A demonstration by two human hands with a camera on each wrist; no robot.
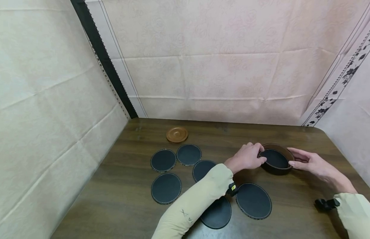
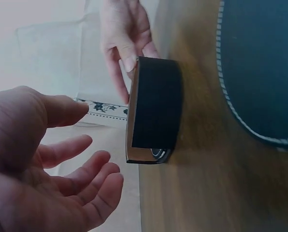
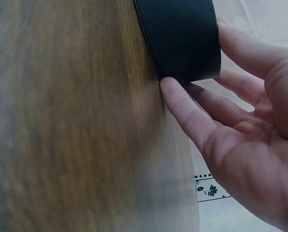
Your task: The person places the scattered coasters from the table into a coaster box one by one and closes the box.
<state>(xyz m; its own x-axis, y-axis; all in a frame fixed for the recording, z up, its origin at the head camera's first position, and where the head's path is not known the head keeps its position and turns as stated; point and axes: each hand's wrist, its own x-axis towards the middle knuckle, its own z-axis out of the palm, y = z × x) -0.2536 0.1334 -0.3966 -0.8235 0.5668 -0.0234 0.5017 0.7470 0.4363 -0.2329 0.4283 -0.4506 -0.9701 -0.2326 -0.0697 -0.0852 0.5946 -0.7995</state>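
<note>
A round dark coaster holder (image 1: 277,171) with a brown inner wall stands on the table at the right, a dark round coaster (image 1: 273,158) lying in it. My right hand (image 1: 319,166) holds the holder's right side, thumb near the rim and fingers round the wall, as the right wrist view shows at the dark outer wall (image 3: 182,38). At the left rim is my left hand (image 1: 247,157). In the left wrist view its fingers (image 2: 93,181) are spread and loosely bent, a gap between them and the holder (image 2: 158,104).
Several dark stitched coasters (image 1: 166,188) lie flat on the wooden table (image 1: 119,199), some partly covered by my left sleeve (image 1: 196,202). A brown round lid-like disc (image 1: 177,134) lies near the back edge. Pale cloth (image 1: 217,66) hangs around the table.
</note>
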